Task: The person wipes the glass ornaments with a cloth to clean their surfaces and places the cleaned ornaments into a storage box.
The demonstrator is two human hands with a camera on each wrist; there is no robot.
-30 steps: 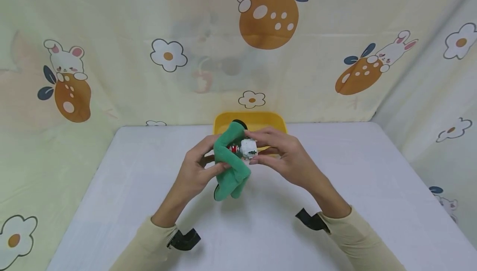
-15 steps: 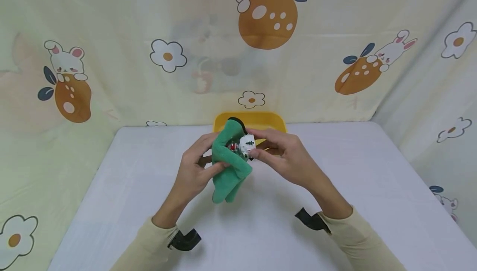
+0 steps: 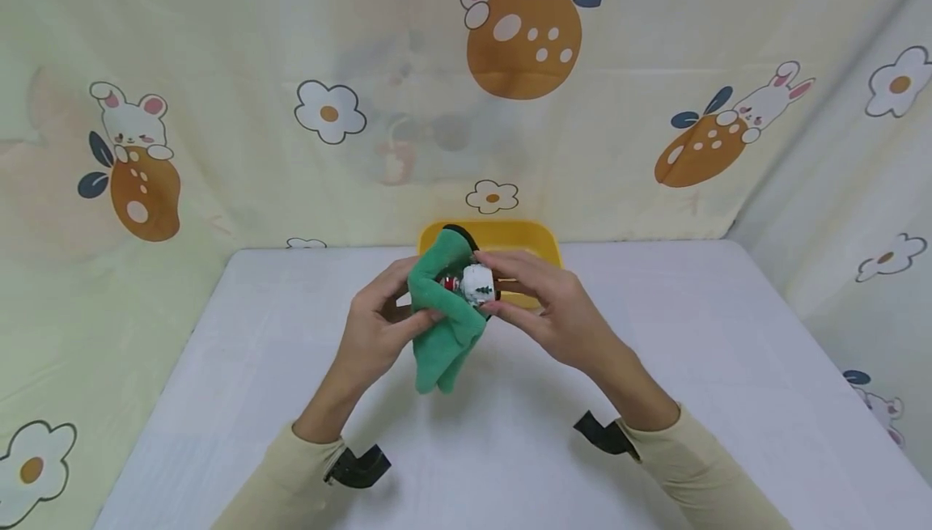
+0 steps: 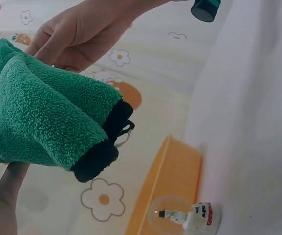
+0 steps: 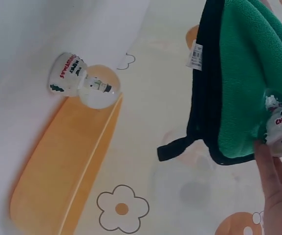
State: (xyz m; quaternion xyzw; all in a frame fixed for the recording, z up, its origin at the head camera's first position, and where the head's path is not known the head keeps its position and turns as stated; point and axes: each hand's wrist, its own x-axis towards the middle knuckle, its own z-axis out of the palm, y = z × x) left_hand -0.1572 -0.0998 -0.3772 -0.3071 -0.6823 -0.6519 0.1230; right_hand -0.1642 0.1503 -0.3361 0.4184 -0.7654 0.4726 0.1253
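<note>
In the head view my left hand (image 3: 374, 324) grips a green towel (image 3: 446, 344) with a black border, folded around the globe end of a snow globe (image 3: 478, 284). My right hand (image 3: 557, 303) pinches that globe's white base between thumb and fingers, to the towel's right. A bit of red shows inside the globe; the rest of it is covered by cloth. In the right wrist view the held snow globe (image 5: 281, 128) lies against the towel, red and black lettering on its base. Both hands are raised above the table.
At the back of the white table (image 3: 291, 368) stands a yellow container (image 3: 535, 232), partly hidden by the hands. A second snow globe (image 5: 68, 76) with a snowman inside stands in front of it, seen in both wrist views. A patterned curtain (image 3: 240, 158) hangs behind.
The snow globe's base has turned in my right fingers, its printed tree shifting position, and my right thumb has changed place on it. Both hands and the towel have drifted slightly left.
</note>
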